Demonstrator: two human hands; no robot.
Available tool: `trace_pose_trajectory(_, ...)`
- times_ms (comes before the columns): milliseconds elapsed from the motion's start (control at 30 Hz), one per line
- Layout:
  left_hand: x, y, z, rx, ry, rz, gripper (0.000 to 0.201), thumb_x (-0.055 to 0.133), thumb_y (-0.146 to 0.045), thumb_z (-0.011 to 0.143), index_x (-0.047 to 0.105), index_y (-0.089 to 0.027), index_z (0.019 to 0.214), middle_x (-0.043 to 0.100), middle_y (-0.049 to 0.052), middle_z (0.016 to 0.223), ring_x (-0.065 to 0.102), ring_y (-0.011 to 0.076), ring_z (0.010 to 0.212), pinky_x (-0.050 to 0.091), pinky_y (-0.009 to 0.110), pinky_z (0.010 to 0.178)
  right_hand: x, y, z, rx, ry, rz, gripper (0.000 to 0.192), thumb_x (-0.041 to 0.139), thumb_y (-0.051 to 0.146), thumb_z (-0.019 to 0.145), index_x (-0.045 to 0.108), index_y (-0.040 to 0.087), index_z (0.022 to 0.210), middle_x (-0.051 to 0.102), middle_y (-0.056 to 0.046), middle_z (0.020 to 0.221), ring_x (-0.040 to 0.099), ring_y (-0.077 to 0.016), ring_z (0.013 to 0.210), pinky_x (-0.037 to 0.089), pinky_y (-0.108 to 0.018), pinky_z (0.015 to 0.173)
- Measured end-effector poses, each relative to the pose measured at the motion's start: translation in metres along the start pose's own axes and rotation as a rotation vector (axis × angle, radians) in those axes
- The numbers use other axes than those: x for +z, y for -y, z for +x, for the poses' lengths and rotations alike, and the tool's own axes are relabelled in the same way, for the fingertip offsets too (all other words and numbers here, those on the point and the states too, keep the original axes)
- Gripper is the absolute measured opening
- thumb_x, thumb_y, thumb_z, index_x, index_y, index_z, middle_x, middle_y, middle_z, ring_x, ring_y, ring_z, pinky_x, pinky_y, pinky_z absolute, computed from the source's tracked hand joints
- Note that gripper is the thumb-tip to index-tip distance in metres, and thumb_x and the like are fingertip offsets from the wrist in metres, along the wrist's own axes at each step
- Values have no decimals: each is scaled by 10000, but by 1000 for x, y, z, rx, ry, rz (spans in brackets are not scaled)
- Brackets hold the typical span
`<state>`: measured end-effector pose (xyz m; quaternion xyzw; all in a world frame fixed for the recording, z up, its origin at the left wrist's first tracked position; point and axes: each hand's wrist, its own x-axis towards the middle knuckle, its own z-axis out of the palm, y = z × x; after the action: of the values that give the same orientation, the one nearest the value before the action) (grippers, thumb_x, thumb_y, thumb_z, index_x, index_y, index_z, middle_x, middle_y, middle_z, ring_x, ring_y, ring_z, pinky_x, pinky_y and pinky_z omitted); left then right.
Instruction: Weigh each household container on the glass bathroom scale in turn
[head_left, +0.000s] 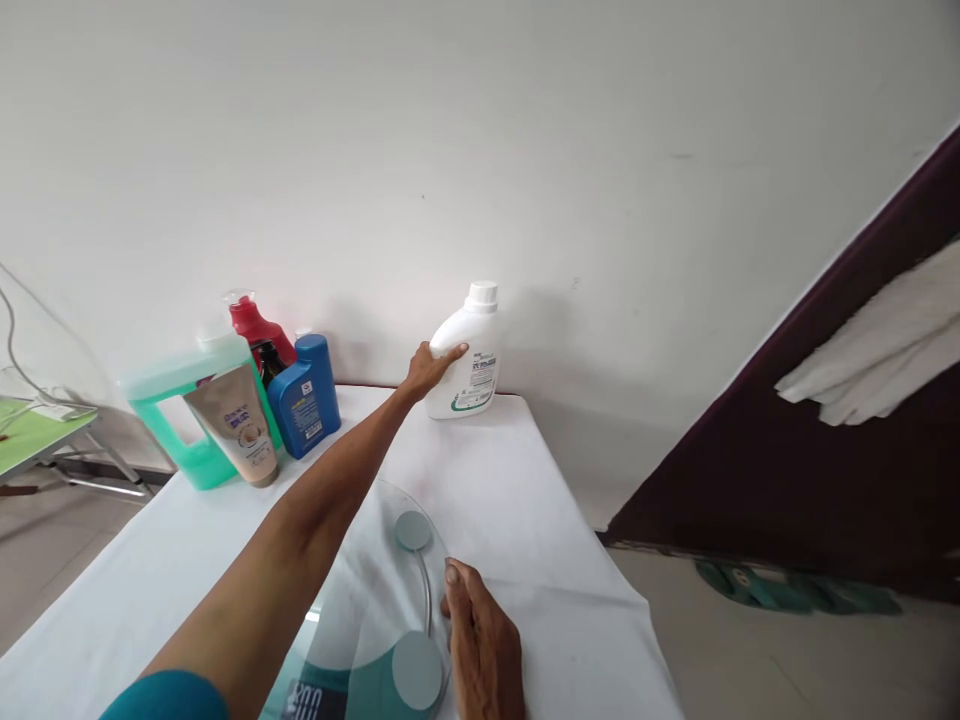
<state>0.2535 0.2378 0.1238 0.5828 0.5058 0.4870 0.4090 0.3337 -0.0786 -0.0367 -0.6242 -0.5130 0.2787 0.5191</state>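
Left grip (430, 371) clamped on the white bottle (481, 372) — at the far edge of the surface (559, 560), near its right corner; right grip (484, 640) curled at the glass scale (367, 630) — hold unclear.

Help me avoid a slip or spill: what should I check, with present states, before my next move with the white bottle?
1. Cap on: ok; the white cap sits on the neck of the white bottle.
2. Left hand on the bottle: ok; the thumb lies across its front.
3. Grip behind the bottle: cannot tell; the other fingers are mostly hidden.
4. Space from the blue bottle: ok; the two stand apart.
5. Right hand holding the glass scale: cannot tell; it is at the right edge, fingers curled.
6. Scale display fully in view: not ok; the picture's bottom edge cuts it off.
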Motion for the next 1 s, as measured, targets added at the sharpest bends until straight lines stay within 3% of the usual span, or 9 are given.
trace_pose_trajectory(100,9,9,11,-13,-45,-98,443,982,-532,767,717,-177,750,697,72,755,652,222,794,474,319,690,3,-2,-3,16,-21,-32,686,376,822,1108,780,280,989,713,-56,741,736,-267,730,589,-315,677)
trace_pose_trajectory(167,17,12,9,11,-73,-188,453,1020,-473,702,672,-186,654,621,31,645,604,191,716,446,307,644,4,-1,-5,32,-26,-41,673,388,806,1116,799,280,1026,731,-54,759,745,-265,741,594,-310,693)
trace_pose_trajectory(333,41,4,-12,60,-193,-401,431,1043,-433,589,752,-161,755,712,55,757,661,215,763,498,324,648,8,-2,-6,64,-48,14,639,413,771,1130,814,276,1078,721,-19,751,715,-235,713,573,-297,711)
trace_pose_trajectory(433,34,-10,-28,18,-304,-427,451,1026,-468,600,712,-177,740,652,22,694,612,187,696,461,308,598,10,-1,-4,20,-26,34,628,402,759,1135,758,279,942,664,-1,712,634,-211,640,512,-300,632)
trace_pose_trajectory(533,3,-29,-50,38,-313,-399,505,1013,-489,631,588,-215,647,504,-33,576,458,122,570,361,276,513,8,6,-1,-10,-24,49,626,389,754,1136,628,282,800,619,5,687,573,-195,615,452,-303,594)
trace_pose_trajectory(733,-88,-63,-128,170,-216,-354,634,1022,-521,624,454,-241,588,349,-81,515,295,68,488,266,255,458,0,22,5,-39,2,26,659,312,831,1097,487,305,741,578,4,639,533,-203,588,417,-323,603)
trace_pose_trajectory(867,-140,-66,-191,159,-238,-364,676,1014,-526,635,403,-246,569,296,-98,493,266,56,454,247,250,433,-3,25,9,-66,32,-9,707,268,921,1036,511,319,758,629,-28,656,590,-230,610,441,-346,652)
trace_pose_trajectory(1000,-172,-58,-239,133,-250,-348,720,1007,-580,661,377,-243,572,275,-103,489,272,49,439,259,242,426,-4,22,11,-24,61,-66,728,251,954,995,514,323,745,674,-65,680,626,-254,656,455,-359,662)
